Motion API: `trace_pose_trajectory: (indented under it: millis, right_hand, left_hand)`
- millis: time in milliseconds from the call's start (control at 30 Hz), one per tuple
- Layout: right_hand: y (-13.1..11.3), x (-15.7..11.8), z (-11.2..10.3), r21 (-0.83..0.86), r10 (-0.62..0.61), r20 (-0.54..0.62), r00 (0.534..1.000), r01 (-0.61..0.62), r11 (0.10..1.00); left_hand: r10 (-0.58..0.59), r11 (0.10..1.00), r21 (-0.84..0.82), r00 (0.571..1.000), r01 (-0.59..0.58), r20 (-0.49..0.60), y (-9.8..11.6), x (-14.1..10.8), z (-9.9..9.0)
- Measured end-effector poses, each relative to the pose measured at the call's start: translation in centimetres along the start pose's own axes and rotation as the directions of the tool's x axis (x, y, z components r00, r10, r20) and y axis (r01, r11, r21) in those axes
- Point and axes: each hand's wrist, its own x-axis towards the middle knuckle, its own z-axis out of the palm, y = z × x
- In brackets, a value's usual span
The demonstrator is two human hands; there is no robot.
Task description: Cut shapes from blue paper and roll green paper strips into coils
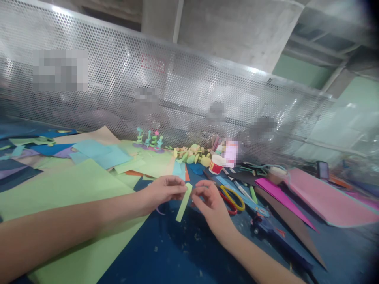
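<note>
My left hand [167, 191] pinches the top end of a light green paper strip [183, 205], which hangs down at a slant over the dark blue table [166, 244]. Just right of the strip is my right hand [209, 199], its fingers curled and its thumb apart from the fingertips, with nothing visible between them. A large light green sheet [74, 197] lies beneath my left forearm. Scissors with yellow [233, 197] and red handles rest beside my right hand.
Behind the hands stand a red and white tub [216, 163], yellow-green paper pieces [194, 154] and small paper spirals [149, 140]. A dark blue glue gun [281, 244] and pink sheets [328, 197] lie at the right. A perforated metal screen [189, 86] crosses the back.
</note>
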Motion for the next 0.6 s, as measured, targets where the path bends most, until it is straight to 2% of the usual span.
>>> trace_pose_trajectory:
  millis: [133,233,600]
  right_hand:
    - [0.01,-0.18,0.02,-0.171,-0.100,0.025,0.995,0.103,0.980]
    - [-0.08,-0.25,0.00,-0.241,-0.109,0.000,0.994,0.106,0.965]
    - [-0.15,-0.11,-0.10,-0.250,-0.082,-0.024,0.996,0.073,0.965]
  left_hand:
    - [-0.006,1.000,-0.017,1.000,0.006,-0.006,0.05,0.09,-0.03]
    - [-0.017,1.000,-0.011,1.000,0.017,0.004,0.12,0.11,-0.02]
    - [-0.023,1.000,0.018,1.000,0.023,0.005,-0.01,-0.18,-0.07]
